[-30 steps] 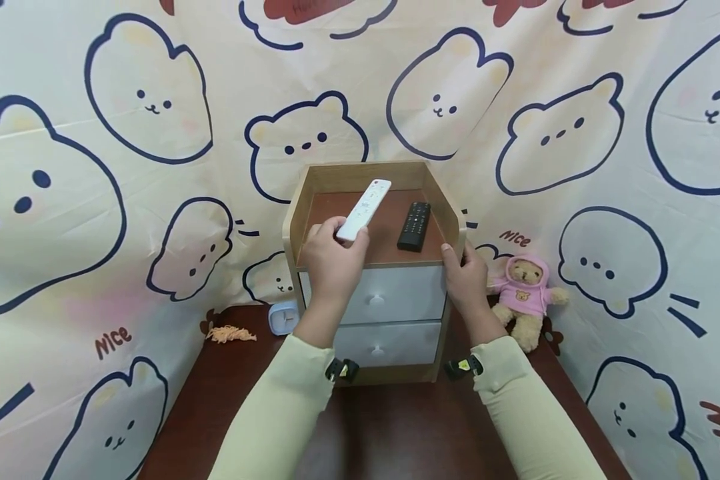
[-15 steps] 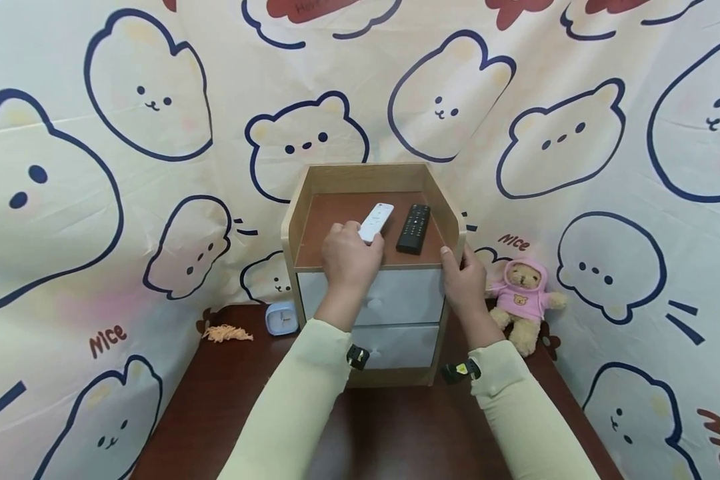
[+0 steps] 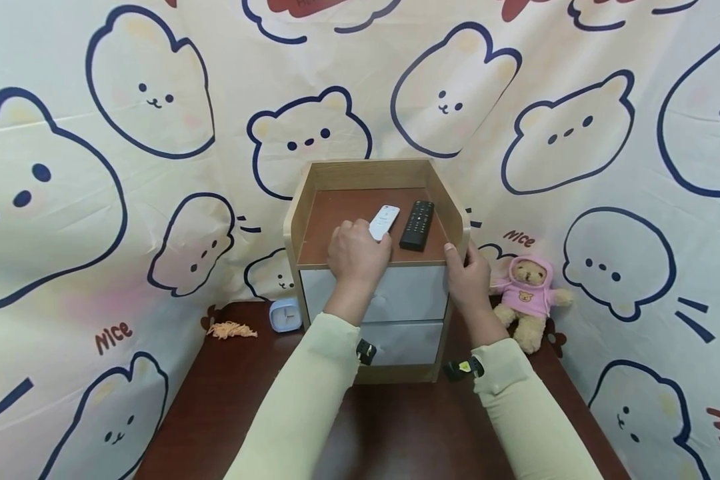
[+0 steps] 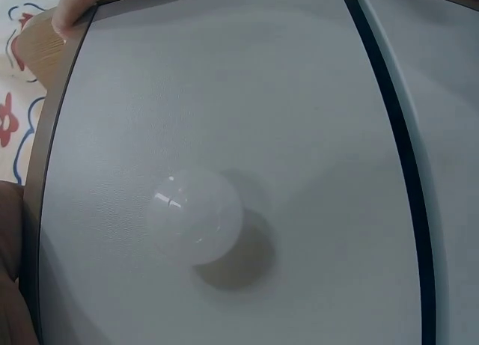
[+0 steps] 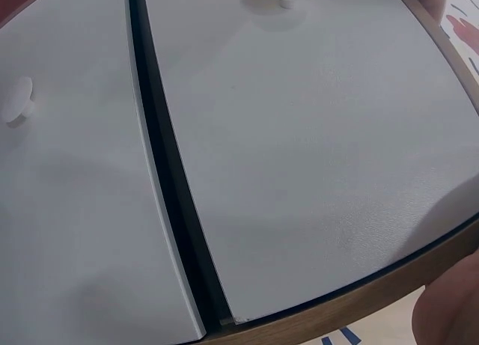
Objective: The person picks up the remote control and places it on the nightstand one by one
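Note:
My left hand (image 3: 359,252) holds a white remote control (image 3: 385,221) by its near end, low over the brown top of the small wooden cabinet (image 3: 330,230). Its palm side is hidden in the head view. To the right of it, a black remote control (image 3: 417,227) lies on the same top. My right hand (image 3: 467,280) grips the cabinet's right side at the front corner, thumb in front. Below are two pale drawers, both pushed in; the upper drawer's round knob (image 4: 198,216) fills the middle of the left wrist view, and the lower drawer's knob (image 5: 18,99) appears in the right wrist view.
The cabinet stands on a dark red-brown table (image 3: 264,380) against a cartoon-printed cloth (image 3: 228,80). On its left are a light blue clock (image 3: 285,315) and a peach-coloured bundle of strands (image 3: 231,330). A teddy bear (image 3: 525,300) in a pink hoodie sits on the right.
My left hand has moved right and lowered the white remote towards the cabinet top, beside the black one. My right hand keeps its grip on the cabinet side.

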Motion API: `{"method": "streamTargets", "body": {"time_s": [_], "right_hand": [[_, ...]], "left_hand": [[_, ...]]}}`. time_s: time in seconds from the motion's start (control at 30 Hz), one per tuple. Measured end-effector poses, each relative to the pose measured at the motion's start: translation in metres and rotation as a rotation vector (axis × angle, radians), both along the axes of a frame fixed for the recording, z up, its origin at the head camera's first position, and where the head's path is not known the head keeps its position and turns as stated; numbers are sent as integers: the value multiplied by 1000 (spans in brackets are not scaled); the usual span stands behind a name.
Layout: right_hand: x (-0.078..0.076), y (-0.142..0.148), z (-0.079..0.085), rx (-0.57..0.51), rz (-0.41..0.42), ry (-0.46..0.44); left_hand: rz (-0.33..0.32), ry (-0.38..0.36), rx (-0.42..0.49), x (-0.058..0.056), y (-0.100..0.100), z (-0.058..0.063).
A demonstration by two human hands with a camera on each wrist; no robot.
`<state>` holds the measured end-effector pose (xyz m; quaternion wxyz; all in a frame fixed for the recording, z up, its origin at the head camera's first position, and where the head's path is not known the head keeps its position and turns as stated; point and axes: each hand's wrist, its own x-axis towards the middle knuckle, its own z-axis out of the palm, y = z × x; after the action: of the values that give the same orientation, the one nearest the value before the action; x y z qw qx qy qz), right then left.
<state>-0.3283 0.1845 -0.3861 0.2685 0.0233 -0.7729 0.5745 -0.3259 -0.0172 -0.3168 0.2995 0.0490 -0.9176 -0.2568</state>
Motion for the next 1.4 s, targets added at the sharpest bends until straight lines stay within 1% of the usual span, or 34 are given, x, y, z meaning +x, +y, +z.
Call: {"method": "streamTargets", "body": {"time_s": [0.23,0.53,0.77,0.83,0.87,0.9,0.97,1.03,1.07,1.13,1.17,1.23,1.27,1.33,1.4], "right_hand": [[0,1,-2,2,0,-13],[-3,3,-3,-8,-8,-18],[-3,3,-2,-10,-10,3],[-3,2,-2,-12,-11,0],[-3,2,-2,-11,-11,0],[-3,2,-2,-11,-12,0],[-2,2,-2,-8,-13,2],[-2,2,-2,-6,-15,2],[-2,2,-2,-4,-16,0],[-2,1,-3,-4,-16,-8],[-2,1,-3,-2,-16,-13],[-2,0,-4,-1,-12,-21],[-2,-1,-4,0,-11,-22],[-2,-1,-3,-5,-8,-11],[-1,-1,-1,-12,-10,7]], "left_hand": [[4,-47,-11,1,3,1],[-16,-28,-45,1,4,0],[-28,-13,-14,1,3,-2],[-53,19,19,2,1,-5],[-75,51,42,3,-1,-6],[-104,95,69,4,-3,-8],[-178,209,129,7,-7,-15],[-258,349,170,13,-14,-24],[-295,426,176,16,-17,-31],[-344,573,161,26,-27,-47],[-349,639,138,31,-33,-58],[-336,753,104,42,-48,-81],[-317,793,94,47,-56,-94],[-265,825,113,59,-73,-120],[-207,806,175,70,-91,-149]]}}
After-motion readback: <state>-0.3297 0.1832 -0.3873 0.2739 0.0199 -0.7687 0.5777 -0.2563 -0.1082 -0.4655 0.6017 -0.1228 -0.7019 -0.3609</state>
